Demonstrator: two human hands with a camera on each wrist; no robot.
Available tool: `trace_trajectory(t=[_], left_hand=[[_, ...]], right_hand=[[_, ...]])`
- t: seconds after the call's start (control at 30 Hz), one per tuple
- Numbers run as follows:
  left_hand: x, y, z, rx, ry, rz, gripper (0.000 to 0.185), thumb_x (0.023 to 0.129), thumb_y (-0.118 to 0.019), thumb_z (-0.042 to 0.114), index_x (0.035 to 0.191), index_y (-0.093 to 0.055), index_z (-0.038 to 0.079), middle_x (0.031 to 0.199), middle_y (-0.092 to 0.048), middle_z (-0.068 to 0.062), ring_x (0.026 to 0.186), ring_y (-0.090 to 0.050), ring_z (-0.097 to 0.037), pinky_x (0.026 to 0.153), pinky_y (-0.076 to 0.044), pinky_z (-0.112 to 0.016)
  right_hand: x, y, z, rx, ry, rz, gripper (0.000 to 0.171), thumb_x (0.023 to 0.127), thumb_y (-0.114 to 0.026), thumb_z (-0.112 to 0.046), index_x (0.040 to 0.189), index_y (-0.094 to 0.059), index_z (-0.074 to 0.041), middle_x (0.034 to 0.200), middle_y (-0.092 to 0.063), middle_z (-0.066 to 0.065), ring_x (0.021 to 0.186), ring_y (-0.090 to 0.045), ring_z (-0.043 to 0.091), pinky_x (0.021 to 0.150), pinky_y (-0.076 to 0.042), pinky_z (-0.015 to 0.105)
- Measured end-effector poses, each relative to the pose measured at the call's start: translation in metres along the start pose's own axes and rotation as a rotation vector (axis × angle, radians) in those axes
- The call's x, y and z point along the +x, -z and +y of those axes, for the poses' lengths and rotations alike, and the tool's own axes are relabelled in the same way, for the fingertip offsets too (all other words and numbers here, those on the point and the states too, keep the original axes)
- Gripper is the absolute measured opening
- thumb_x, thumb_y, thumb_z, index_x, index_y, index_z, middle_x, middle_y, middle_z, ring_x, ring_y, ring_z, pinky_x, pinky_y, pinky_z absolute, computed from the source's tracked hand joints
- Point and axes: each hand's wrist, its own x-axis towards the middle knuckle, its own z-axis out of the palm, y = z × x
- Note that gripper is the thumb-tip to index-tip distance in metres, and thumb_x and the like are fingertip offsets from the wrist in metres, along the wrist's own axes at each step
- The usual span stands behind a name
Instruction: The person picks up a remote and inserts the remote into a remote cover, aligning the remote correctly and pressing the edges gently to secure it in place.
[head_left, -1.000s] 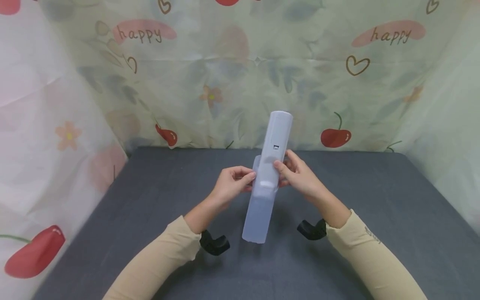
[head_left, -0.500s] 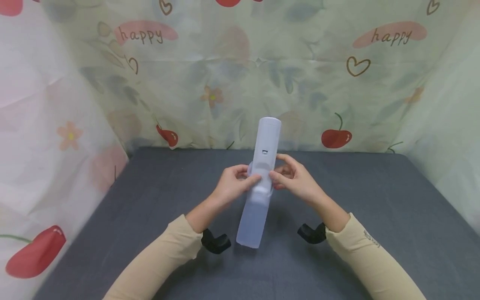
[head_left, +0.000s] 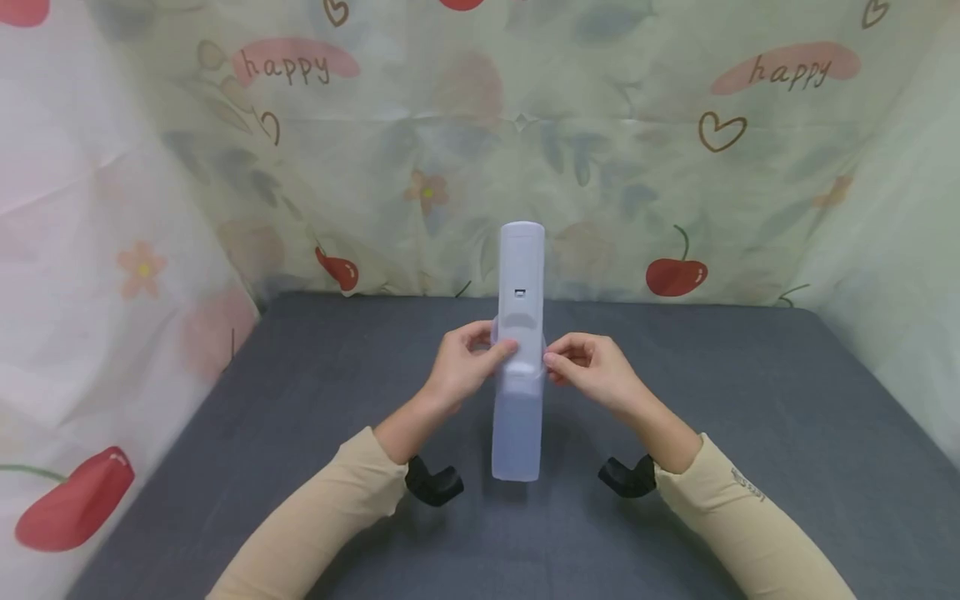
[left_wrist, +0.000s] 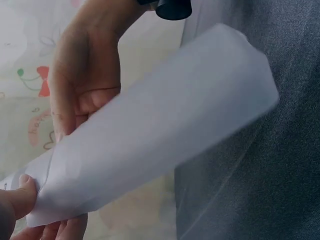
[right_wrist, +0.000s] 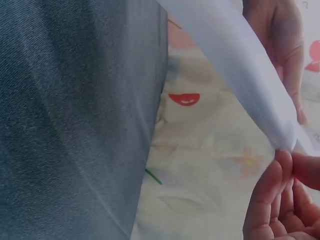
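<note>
A white remote control (head_left: pixel 521 267) stands nearly upright above the dark table, back side toward me, its lower part inside a translucent sleeve (head_left: pixel 516 433). My left hand (head_left: pixel 483 358) pinches the sleeve's open rim on the left side. On the right side my right hand (head_left: pixel 562 360) pinches the same rim. The sleeve's closed lower end hangs just above the table. In the left wrist view the sleeve (left_wrist: pixel 160 130) fills the middle with my left thumb (left_wrist: pixel 17 197) on its corner. The right wrist view shows the sleeve (right_wrist: pixel 245 55) pinched by my right fingers (right_wrist: pixel 280 195).
The grey table (head_left: pixel 750 400) stretches to both sides. Patterned plastic sheeting (head_left: pixel 420 167) with cherries and hearts walls it in at the back and sides. Black wrist mounts (head_left: pixel 431 483) sit under each beige sleeve.
The remote and sleeve have swung from leaning right to nearly upright, shifting slightly left. My right fingers have moved from the remote's back to the sleeve's rim.
</note>
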Motion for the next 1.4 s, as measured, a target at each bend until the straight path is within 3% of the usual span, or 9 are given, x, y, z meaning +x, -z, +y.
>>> trace_trajectory(t=[0.23,0.4,0.6,0.77,0.87,1.17,1.4], left_hand=[[0.001,-0.002,0.005,0.039,-0.009,-0.034,0.037,0.087,-0.066,0.014,0.119,-0.061,-0.002,0.108,-0.067,-0.021,0.088,-0.070,-0.027,0.072,-0.057,-0.038],[-0.001,-0.002,0.006,0.073,-0.013,-0.053,0.037,0.087,-0.066,0.016,0.120,-0.062,0.000,0.113,-0.066,-0.020,0.091,-0.069,-0.030,0.073,-0.057,-0.037],[-0.002,-0.002,0.007,0.107,-0.030,-0.044,0.036,0.085,-0.069,0.017,0.116,-0.064,0.000,0.109,-0.068,-0.019,0.085,-0.070,-0.028,0.067,-0.057,-0.033],[-0.004,-0.005,0.007,0.154,-0.042,-0.052,0.033,0.083,-0.071,0.018,0.112,-0.068,0.001,0.103,-0.070,-0.018,0.078,-0.071,-0.026,0.062,-0.055,-0.028],[-0.005,-0.006,0.005,0.167,-0.043,-0.060,0.033,0.082,-0.072,0.019,0.110,-0.068,0.002,0.102,-0.071,-0.017,0.075,-0.070,-0.023,0.061,-0.054,-0.027],[-0.004,0.001,0.000,-0.008,0.082,-0.088,0.033,0.091,-0.061,0.021,0.118,-0.063,0.002,0.116,-0.065,-0.018,0.099,-0.067,-0.025,0.080,-0.056,-0.034],[-0.003,0.002,-0.004,-0.048,0.108,-0.050,0.023,0.088,-0.064,0.011,0.105,-0.067,-0.004,0.100,-0.068,-0.020,0.075,-0.065,-0.008,0.075,-0.057,-0.030]], right_hand=[[-0.001,-0.002,-0.007,-0.003,-0.002,0.096,0.020,0.092,-0.058,-0.012,0.099,-0.063,0.007,0.078,-0.064,-0.004,0.068,-0.060,0.003,0.072,-0.054,0.028],[-0.001,-0.002,-0.008,0.007,0.008,0.098,0.020,0.093,-0.057,-0.010,0.100,-0.060,0.008,0.081,-0.063,-0.003,0.071,-0.060,0.004,0.071,-0.053,0.024],[-0.001,0.001,-0.007,0.115,0.005,-0.018,0.028,0.096,-0.052,-0.016,0.107,-0.051,0.009,0.099,-0.060,0.010,0.082,-0.064,0.008,0.076,-0.057,0.031],[0.001,0.003,-0.012,0.136,-0.017,0.029,0.045,0.095,-0.053,-0.029,0.129,-0.038,-0.003,0.115,-0.059,0.026,0.080,-0.068,0.017,0.069,-0.058,0.033],[0.001,0.003,-0.013,0.117,-0.001,0.048,0.050,0.094,-0.056,-0.029,0.134,-0.037,-0.008,0.116,-0.059,0.029,0.078,-0.069,0.019,0.066,-0.058,0.034],[0.003,0.008,-0.011,0.110,0.017,0.120,0.045,0.094,-0.056,-0.026,0.130,-0.043,-0.003,0.114,-0.060,0.028,0.071,-0.068,0.009,0.064,-0.057,0.030],[0.003,0.010,-0.011,0.092,0.025,0.091,0.046,0.094,-0.055,-0.024,0.132,-0.042,-0.002,0.116,-0.058,0.030,0.072,-0.068,0.007,0.066,-0.057,0.029]])
